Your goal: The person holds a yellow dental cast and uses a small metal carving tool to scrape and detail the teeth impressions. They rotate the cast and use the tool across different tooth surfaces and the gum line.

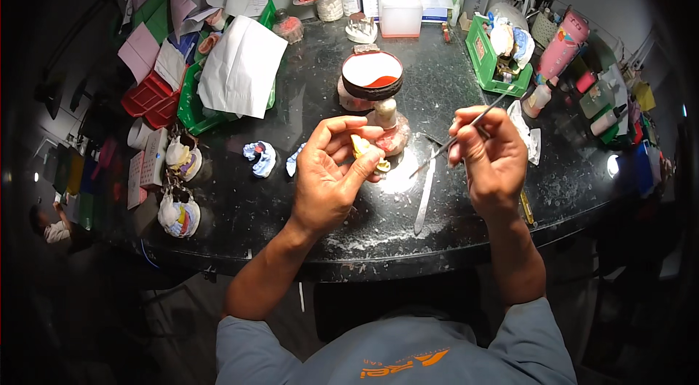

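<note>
Between the thumb and fingers of my left hand point(324, 185) is a small yellow dental piece point(362, 146), tooth-shaped in part and half covered by the fingertips. My right hand point(497, 163) grips a thin metal dental carving tool point(435, 157) like a pen. Its tip points down to the left, a little apart from the yellow piece. Below it on the bench lies a flat pale metal blade point(424, 204). Just beyond my left fingers stands a round glass burner point(395, 139) with a pale cap. Behind that is a dark-rimmed round pan point(373, 91) with red material inside.
Blue-and-white dental casts point(260, 159) and mounted casts point(179, 216) stand at left. A green bin point(188, 112) and red bin point(151, 110) hold papers. Another green bin point(504, 84) with casts is at right. A clear container point(400, 12) stands at the back of the black bench point(349, 250).
</note>
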`<state>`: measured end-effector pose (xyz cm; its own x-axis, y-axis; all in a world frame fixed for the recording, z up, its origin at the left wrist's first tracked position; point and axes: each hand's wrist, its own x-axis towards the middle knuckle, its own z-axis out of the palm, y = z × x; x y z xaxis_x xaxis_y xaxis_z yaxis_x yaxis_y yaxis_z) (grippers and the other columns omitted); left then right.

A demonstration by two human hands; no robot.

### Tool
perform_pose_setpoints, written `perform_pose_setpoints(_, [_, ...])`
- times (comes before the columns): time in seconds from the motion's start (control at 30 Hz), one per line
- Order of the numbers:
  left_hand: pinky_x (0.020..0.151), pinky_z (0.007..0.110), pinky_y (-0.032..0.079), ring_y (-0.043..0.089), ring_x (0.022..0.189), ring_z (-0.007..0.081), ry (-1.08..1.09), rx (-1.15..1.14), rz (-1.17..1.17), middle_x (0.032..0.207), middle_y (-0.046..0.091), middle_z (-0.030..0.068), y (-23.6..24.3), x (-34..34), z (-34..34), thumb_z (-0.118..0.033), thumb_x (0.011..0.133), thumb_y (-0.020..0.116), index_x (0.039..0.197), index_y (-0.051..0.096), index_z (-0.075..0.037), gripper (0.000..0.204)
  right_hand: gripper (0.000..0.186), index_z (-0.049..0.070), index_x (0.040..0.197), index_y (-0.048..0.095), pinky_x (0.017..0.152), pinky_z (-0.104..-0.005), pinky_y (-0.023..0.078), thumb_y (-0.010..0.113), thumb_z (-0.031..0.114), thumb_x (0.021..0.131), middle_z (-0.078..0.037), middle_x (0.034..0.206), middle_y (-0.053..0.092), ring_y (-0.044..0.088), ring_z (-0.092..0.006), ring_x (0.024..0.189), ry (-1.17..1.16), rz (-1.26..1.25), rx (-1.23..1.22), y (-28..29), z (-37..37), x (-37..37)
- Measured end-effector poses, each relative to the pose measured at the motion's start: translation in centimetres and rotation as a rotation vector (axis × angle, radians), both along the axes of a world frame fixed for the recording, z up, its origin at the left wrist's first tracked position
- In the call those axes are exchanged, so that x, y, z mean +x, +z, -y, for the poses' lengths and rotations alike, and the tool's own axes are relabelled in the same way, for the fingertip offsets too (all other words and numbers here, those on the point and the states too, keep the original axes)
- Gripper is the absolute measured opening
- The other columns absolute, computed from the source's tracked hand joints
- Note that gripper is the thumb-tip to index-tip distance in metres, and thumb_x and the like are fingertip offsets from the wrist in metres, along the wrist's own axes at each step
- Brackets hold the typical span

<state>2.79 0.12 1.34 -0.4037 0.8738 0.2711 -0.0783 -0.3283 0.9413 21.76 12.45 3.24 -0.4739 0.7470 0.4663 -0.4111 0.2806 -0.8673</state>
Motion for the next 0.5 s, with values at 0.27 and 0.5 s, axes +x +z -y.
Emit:
perform_pose_setpoints(0.27, [0.077, 0.026, 0.053, 0.061, 0.087, 0.0091, -0.228, -0.177, -0.121, 0.118, 0.067, 0.0101, -0.43, 0.34, 0.58, -0.006, 0.103, 0.057, 0.133, 0.057, 0.0, 0.03, 0.009, 0.006, 0.111, 0.055, 0.065, -0.0274, 0.055, 0.058, 0.014, 0.109, -0.006, 0.094, 0.063, 0.065, -0.012, 0.072, 0.012, -0.19, -0.298, -0.81, -0.92, -0.63])
perform_pose_setpoints(0.5, [0.06, 0.02, 0.035, 0.043, 0.07, 0.0013, -0.275, -0.352, -0.159, 0.092, 0.057, -0.0013, 0.06, 0.64, 0.75, -0.011, 0.106, 0.06, 0.124, 0.064, -0.001, 0.021, 0.009, 0.005, 0.109, 0.054, 0.064, -0.0272, 0.057, 0.06, 0.013, 0.108, -0.006, 0.094, 0.063, 0.067, -0.0122, 0.071, 0.014, -0.121, -0.323, -1.43, -0.35, -1.04])
